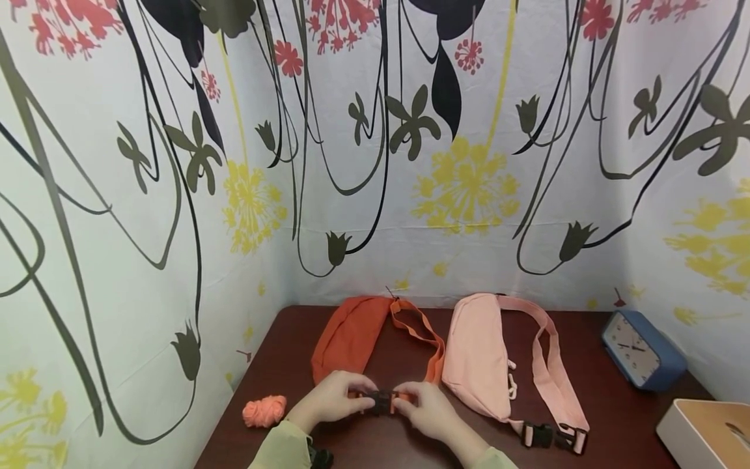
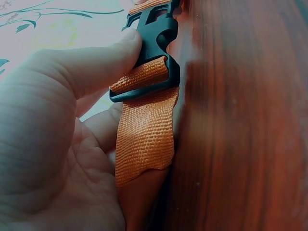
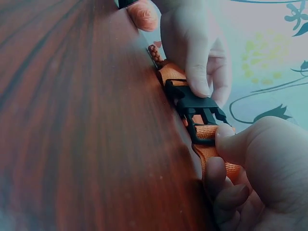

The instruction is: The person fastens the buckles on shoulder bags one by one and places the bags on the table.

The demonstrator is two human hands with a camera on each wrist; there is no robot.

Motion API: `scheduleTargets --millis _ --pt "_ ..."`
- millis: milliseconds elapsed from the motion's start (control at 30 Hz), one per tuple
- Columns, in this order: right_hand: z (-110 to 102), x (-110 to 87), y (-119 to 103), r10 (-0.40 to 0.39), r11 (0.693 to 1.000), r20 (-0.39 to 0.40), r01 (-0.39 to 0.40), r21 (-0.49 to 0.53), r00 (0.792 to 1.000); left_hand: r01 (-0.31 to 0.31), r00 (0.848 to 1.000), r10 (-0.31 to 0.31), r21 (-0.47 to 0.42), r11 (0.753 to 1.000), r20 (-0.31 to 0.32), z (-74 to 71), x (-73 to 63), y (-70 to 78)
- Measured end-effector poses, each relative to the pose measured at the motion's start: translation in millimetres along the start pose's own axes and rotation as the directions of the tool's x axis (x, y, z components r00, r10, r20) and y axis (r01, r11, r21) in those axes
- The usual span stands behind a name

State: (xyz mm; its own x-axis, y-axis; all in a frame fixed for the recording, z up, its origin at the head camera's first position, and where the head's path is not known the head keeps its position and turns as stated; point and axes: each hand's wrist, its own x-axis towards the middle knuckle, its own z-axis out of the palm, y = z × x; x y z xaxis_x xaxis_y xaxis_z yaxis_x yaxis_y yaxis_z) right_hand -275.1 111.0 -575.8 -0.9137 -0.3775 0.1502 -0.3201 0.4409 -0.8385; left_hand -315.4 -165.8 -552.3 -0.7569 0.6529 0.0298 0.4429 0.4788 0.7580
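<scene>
An orange waist bag (image 1: 351, 335) lies toward the back of the dark wooden table, its orange strap (image 2: 147, 130) curving round to the front. Between the hands is the strap's black side-release buckle (image 1: 383, 401), its two halves lined up end to end. My left hand (image 1: 336, 396) pinches one half, thumb on the flat top face. With thumb and fingers, my right hand (image 1: 430, 407) grips the other half at its strap loop, and prongs show between the halves in the right wrist view. The buckle is held close over the table.
A pink waist bag (image 1: 476, 355) lies to the right, its black buckle halves (image 1: 538, 435) near the front. A blue clock (image 1: 633, 348) and a white-sided box (image 1: 703, 430) stand at the far right. Coral yarn (image 1: 265, 412) lies at left; patterned fabric (image 1: 375, 163) surrounds the table.
</scene>
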Motion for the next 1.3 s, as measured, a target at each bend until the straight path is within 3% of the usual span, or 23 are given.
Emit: scheduleTargets --millis 467,1100,1300 --pt "9 5.5 -6 -0.086 0.989 -0.034 0.081 -0.125 0.996 0.010 1.000 -0.010 -0.018 1.000 -0.009 1.7 -1.2 0.3" --pt "23 11.0 -11 -0.043 0.978 -0.093 0.023 -0.210 0.995 0.015 0.999 -0.016 -0.039 0.999 -0.040 4.8 -2.1 1.7" --pt "26 12.0 -14 -0.027 0.982 -0.113 0.005 -0.190 0.993 0.016 0.999 -0.018 -0.036 0.999 -0.052 5.0 -1.2 2.1"
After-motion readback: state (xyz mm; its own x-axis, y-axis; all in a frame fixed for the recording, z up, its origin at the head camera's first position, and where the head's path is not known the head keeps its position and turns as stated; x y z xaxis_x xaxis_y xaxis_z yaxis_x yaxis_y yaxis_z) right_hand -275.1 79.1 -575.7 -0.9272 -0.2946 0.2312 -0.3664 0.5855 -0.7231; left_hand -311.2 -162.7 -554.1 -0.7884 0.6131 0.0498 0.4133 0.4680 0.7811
